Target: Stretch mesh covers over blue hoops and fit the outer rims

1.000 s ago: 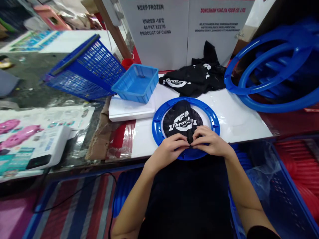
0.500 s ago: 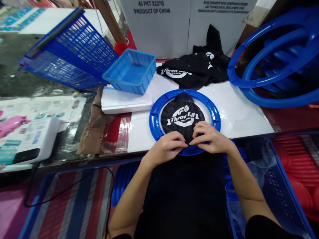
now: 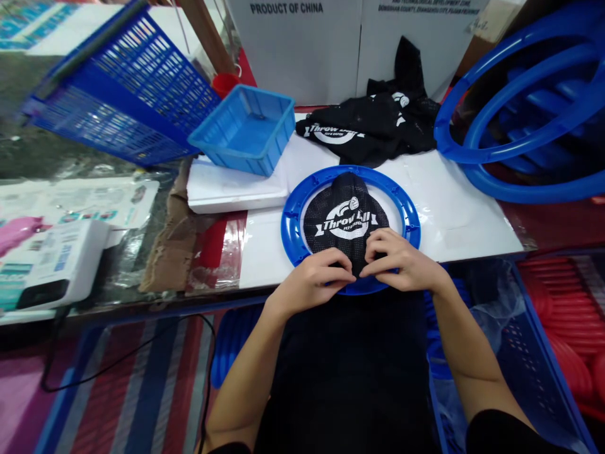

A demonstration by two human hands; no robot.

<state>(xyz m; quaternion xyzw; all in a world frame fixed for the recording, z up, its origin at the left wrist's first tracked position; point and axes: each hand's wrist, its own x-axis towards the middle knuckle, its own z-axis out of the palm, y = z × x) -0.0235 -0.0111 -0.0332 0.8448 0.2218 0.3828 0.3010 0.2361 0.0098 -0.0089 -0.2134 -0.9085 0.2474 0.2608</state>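
L hand (image 3: 314, 277) and R hand (image 3: 399, 261) meet at the near rim of a round blue plastic ring (image 3: 293, 217) lying flat on the white desk (image 3: 454, 214). Fingers of both hands curled in, tips almost touching each other, pinching the near edge of a black mesh net w/ white "Throw Ball" print (image 3: 347, 214). L fingers (image 3: 343, 272) and R fingers (image 3: 373, 249) both clenched on the mesh right where it meets the ring; thumbs mostly hidden underneath, so exact grip on the rim can't be told. Net sits inside the ring, spreading from the fingers toward the far side, logo just beyond the knuckles.

Near left, below desk level: striped red/blue mat (image 3: 137, 378). Near right: blue crate w/ clear plastic bag (image 3: 515, 353). Left on the desk: white printed box (image 3: 51, 261). Further out, left of ring: small light-blue plastic tray (image 3: 246, 129), resting on a white slab; behind it a big dark-blue slatted basket (image 3: 127, 94), tilted. Far centre: heap of black printed mesh nets (image 3: 368, 126). Far right: stack of large blue rings (image 3: 524, 113). Nothing lies between hands and ring.
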